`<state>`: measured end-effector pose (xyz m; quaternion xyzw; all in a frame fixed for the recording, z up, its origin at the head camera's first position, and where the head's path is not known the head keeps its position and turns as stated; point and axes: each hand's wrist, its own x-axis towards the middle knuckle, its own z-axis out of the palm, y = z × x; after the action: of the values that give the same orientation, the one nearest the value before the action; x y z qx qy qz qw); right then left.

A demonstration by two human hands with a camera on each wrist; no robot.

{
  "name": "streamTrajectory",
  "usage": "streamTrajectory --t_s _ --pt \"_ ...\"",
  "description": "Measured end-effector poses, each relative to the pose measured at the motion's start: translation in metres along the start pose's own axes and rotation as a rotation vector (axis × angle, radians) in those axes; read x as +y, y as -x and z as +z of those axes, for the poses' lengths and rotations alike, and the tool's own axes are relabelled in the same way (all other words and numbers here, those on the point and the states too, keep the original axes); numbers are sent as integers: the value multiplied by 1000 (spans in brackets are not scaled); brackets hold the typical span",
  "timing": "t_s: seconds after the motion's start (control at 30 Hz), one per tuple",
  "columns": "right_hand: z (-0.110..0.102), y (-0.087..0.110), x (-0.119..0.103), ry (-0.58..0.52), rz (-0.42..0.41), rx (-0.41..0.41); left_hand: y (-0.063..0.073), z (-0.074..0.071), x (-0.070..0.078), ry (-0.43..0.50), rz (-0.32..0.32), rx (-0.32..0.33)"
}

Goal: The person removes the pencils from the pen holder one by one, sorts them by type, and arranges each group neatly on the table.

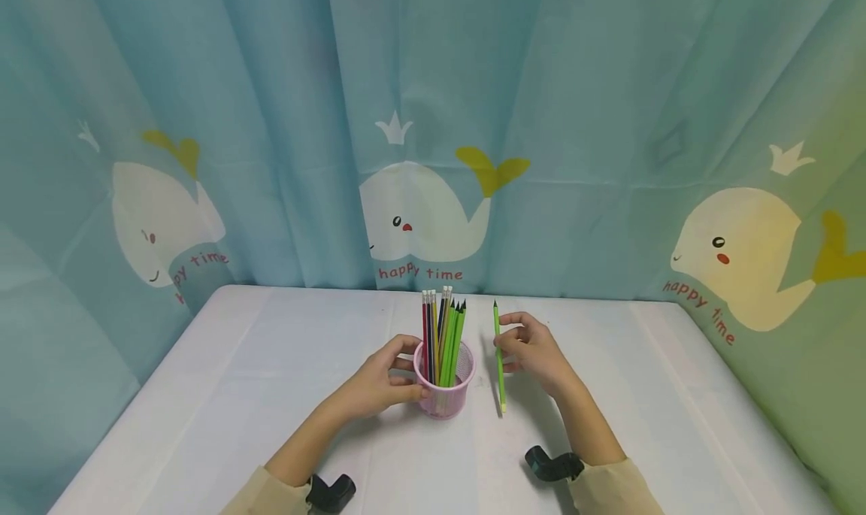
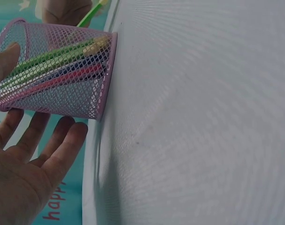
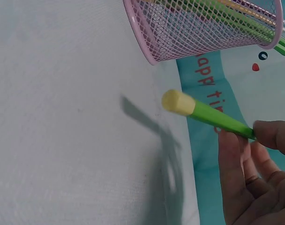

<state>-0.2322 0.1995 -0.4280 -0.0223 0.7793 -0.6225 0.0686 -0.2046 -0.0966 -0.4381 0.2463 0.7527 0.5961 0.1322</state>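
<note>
A pink mesh pencil cup (image 1: 443, 405) stands upright on the white table, holding several pencils. Green pencils (image 1: 454, 353) with dark tips up lean at its right side; dark, red and yellowish ones (image 1: 430, 334) with pale ends up are at its left. My left hand (image 1: 375, 383) holds the cup from the left, thumb near the rim and fingers along the mesh wall (image 2: 53, 105). To the right of the cup, my right hand (image 1: 541, 355) pinches a green pencil (image 1: 501, 380) between thumb and fingers. Its dark tip points up, and its yellow end (image 3: 177, 102) hangs above the table.
A white table (image 1: 271, 365) spreads out on both sides of the hands. Behind it hangs a blue-green curtain (image 1: 284, 124) printed with whales. Black curved pieces (image 1: 555, 464) sit at both wrists by the beige sleeves (image 1: 616, 489).
</note>
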Motion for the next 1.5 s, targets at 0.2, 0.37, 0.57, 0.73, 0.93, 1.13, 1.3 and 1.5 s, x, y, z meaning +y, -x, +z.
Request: streamTrajectory --t_s 0.2,0.37,0.57,0.73,0.93,1.13,1.3,1.5 --pt "0 0 3 22 44 -23 0 0 0 -12 -10 9" --pt "1 -3 7 50 77 3 0 0 0 -12 -16 10" --pt "4 -4 10 109 110 39 0 0 1 -14 -23 12" --pt "5 -6 13 136 133 50 0 0 1 -25 -15 10" --pt "5 -7 15 156 147 44 -1 0 -1 -22 -27 10" --pt "4 -7 16 172 157 25 -1 0 1 -25 -27 12" --pt "3 -6 17 229 171 23 -1 0 2 -25 -28 11" --pt "4 -4 18 307 172 44 -2 0 1 -28 -23 10"
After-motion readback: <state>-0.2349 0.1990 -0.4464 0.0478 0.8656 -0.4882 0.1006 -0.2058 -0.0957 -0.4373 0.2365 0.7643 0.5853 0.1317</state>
